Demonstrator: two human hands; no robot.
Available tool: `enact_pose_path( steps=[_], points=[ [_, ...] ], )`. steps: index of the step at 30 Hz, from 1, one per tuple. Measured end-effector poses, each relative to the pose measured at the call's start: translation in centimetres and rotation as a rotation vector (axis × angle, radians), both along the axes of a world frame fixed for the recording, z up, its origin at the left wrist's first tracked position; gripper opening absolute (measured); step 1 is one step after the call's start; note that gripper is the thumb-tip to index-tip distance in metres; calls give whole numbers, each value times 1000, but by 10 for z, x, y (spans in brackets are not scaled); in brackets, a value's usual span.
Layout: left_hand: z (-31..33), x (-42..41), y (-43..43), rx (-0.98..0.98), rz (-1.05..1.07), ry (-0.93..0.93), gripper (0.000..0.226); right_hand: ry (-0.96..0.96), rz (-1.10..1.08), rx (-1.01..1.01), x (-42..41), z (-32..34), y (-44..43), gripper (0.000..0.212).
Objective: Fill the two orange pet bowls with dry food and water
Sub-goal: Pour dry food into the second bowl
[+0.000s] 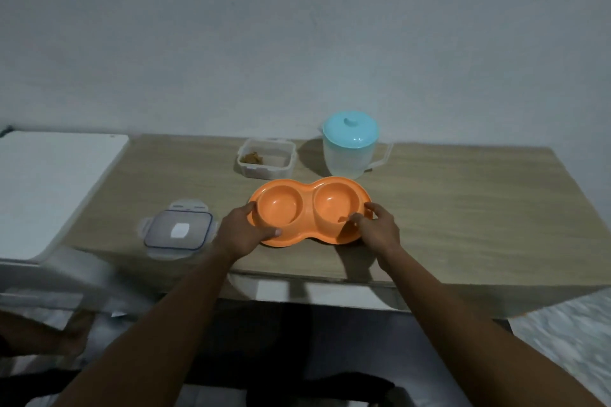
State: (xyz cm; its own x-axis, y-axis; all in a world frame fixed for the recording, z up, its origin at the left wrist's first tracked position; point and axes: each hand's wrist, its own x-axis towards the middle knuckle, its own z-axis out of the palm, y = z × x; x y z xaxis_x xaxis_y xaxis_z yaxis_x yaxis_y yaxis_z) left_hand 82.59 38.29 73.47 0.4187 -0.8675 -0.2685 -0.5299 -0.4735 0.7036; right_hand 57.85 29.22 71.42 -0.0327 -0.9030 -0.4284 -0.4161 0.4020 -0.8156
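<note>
while the orange double bowl [310, 210] sits near the tabletop [463, 208] front edge, we see the left hand [246, 231] gripping its left rim and the right hand [377, 228] gripping its right rim, kibble box [266, 158] and jug [351, 145] behind.

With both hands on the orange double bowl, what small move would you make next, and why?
Probably release the orange double bowl and send the right hand to the open food container: both wells look nearly empty, and its lid is already off.
</note>
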Motion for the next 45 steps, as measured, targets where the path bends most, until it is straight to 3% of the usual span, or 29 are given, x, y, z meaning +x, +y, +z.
enact_pose_path(
  steps=[5, 8, 11, 14, 18, 21, 28, 35, 39, 43, 45],
  points=[
    [-21, 40, -11, -6, -82, -86, 86, 61, -143, -6, 40, -15, -1, 57],
    [-31, 55, -20, -72, -170, -231, 88, 180, -215, -24, 52, -19, 3, 53],
    [-39, 68, -29, -66, -260, -335, 99, 381, -205, -110, 64, -14, 9, 55],
    [-46, 84, -37, -30, -357, -356, 106, 427, -142, -247, 90, -4, 3, 51],
    [-49, 96, -41, 121, -544, -455, 117, 302, 21, -352, 139, 9, -24, 47],
    [-54, 101, -42, 147, -557, -532, 118, 233, 93, -302, 176, 8, -55, 54],
    [-61, 102, -45, 128, -533, -558, 115, 203, 46, -64, 211, -3, -104, 61],
    [-60, 104, -44, 134, -533, -513, 114, 186, -28, -138, 207, 4, -95, 53],
    [-59, 105, -42, 134, -536, -491, 117, 38, -137, -146, 185, 14, -77, 46],
    [-57, 105, -42, 126, -531, -447, 117, -334, -158, -34, 156, 28, -56, 31],
    [-55, 105, -42, 130, -538, -446, 115, -415, -109, -4, 139, 37, -45, 30]
  ],
)
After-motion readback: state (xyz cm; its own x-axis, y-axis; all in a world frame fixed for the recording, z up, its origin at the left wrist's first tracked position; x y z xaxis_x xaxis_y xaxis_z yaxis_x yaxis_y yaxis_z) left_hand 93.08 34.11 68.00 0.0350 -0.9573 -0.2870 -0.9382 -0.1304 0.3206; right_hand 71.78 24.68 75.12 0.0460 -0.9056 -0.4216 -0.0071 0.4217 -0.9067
